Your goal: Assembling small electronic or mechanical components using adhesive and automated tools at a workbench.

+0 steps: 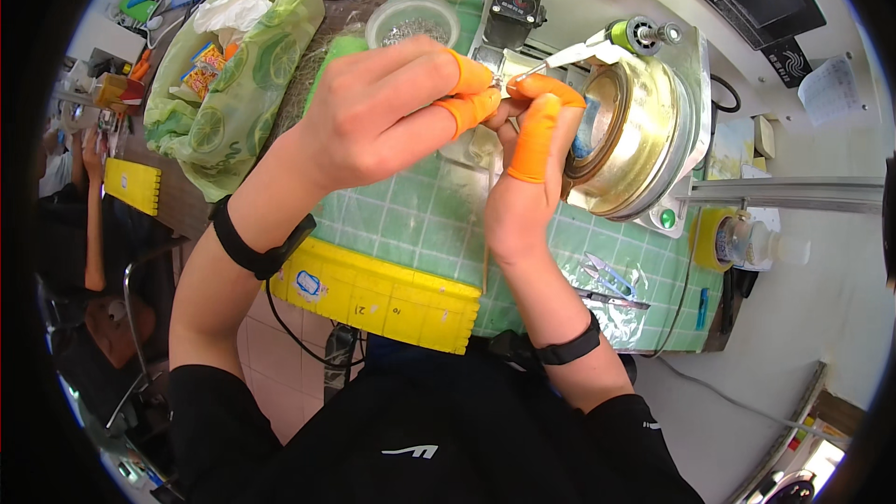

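Left hand (373,121) near right hand (526,189); golden drum (665,131) alongside.

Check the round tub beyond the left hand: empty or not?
Not empty: small silvery pieces lie in the tub. Cannot tell how full; the left hand hides part of it.

The wearer (420,411) has one left hand (373,112) and one right hand (523,208). On these I count four orange finger covers (532,145), two for each. There are also two black wrist bands (571,345), three yellow boards (401,297), two small hand tools (611,300), one green plastic bag (210,135), one round bowl (411,7) and one golden wheel (644,159). The small pieces (409,30) in the bowl I cannot count.
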`<act>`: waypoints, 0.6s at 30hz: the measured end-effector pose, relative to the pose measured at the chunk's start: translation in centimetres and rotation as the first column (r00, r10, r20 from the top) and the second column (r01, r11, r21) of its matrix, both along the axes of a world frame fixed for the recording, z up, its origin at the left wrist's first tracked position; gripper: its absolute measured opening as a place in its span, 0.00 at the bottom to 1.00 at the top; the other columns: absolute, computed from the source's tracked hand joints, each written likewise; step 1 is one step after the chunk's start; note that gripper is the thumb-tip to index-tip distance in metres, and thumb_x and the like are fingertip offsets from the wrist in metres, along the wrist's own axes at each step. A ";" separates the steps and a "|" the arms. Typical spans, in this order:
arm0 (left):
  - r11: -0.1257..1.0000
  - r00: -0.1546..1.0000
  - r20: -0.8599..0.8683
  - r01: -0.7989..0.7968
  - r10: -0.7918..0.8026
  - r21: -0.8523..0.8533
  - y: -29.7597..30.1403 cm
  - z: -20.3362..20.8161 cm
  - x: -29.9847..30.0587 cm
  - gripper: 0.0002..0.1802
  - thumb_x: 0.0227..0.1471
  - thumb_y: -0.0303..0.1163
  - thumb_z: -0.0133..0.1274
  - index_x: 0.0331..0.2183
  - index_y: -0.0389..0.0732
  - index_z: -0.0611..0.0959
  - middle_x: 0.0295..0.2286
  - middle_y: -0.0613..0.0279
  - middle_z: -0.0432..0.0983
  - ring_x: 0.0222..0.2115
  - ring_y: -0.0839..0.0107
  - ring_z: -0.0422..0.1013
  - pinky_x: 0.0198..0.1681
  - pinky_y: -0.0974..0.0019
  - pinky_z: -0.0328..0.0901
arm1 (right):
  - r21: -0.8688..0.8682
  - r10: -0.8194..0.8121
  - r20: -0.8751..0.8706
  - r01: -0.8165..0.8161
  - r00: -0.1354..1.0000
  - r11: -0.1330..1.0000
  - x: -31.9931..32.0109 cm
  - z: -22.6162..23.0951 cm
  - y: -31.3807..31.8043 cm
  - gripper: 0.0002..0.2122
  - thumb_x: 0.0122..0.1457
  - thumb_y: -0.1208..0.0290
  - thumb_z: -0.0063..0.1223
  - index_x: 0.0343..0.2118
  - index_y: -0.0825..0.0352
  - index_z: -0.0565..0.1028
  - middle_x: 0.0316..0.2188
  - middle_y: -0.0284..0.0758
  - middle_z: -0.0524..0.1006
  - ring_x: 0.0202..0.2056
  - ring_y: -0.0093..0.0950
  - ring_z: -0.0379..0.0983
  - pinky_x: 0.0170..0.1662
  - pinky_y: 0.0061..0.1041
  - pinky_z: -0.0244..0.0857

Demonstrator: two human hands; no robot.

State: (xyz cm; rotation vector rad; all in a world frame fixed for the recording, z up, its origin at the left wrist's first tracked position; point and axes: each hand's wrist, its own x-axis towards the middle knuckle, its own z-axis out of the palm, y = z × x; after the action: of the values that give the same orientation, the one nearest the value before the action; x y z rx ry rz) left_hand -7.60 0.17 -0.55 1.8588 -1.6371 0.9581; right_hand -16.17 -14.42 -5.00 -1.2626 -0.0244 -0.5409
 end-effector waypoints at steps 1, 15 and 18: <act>1.000 1.000 -0.001 0.002 -0.002 0.002 -0.1 -0.1 -0.1 0.18 0.29 0.21 0.66 0.31 0.32 0.86 0.32 0.54 0.79 0.30 0.59 0.79 0.28 0.66 0.76 | 0.034 0.025 -0.012 -0.025 1.000 0.999 -0.2 -0.1 -0.1 0.15 0.76 0.57 0.36 0.52 0.64 0.65 0.45 0.31 0.66 0.42 0.23 0.64 0.50 0.27 0.62; 0.934 0.676 -0.656 -0.329 0.335 0.137 2.6 2.4 -4.4 0.13 0.55 0.24 0.59 0.44 0.35 0.81 0.36 0.53 0.73 0.35 0.55 0.72 0.39 0.62 0.68 | -0.210 0.414 -0.120 -0.430 0.902 0.878 -9.3 3.8 -4.5 0.16 0.73 0.69 0.34 0.28 0.68 0.70 0.25 0.34 0.69 0.27 0.25 0.65 0.31 0.26 0.59; 0.927 0.618 -0.700 -0.147 0.359 0.345 3.5 2.2 -4.8 0.13 0.57 0.21 0.55 0.45 0.32 0.79 0.36 0.51 0.71 0.32 0.55 0.70 0.37 0.62 0.67 | -0.423 0.418 -0.133 -0.433 0.899 0.796 -10.7 3.8 -6.6 0.15 0.72 0.71 0.37 0.28 0.69 0.70 0.26 0.35 0.70 0.27 0.26 0.68 0.30 0.27 0.62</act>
State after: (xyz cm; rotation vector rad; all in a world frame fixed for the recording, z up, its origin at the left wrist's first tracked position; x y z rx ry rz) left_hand -12.43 3.69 1.68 2.2690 -1.0003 -0.0298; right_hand -26.85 -21.05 -1.15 -1.6526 -0.4207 -0.1158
